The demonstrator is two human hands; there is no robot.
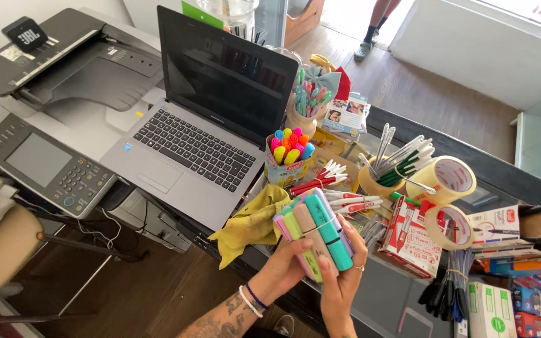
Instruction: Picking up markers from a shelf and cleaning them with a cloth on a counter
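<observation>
Above crowded tabletop point(383, 294) edge: left hand point(286, 266) and right hand point(339, 275) both clasp banded bundle of pastel highlighters point(314, 231), fingers wrapped around. Risks: band slips, highlighters scatter to floor; elbow nudge topples cup of bright markers point(288, 156) beside laptop point(201, 119); yellow cloth point(252, 225) overhangs edge, may slide off.

both hands point(317, 269) grip a pastel highlighter bundle point(314, 235), seemingly rubber-banded.

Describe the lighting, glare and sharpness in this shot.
Head view: daylight blows out the pale floor at upper right; the laptop screen is dark with faint reflections; both hands and the bundle of pastel highlighters are sharp; straight edges bow slightly toward the frame's borders.
</observation>
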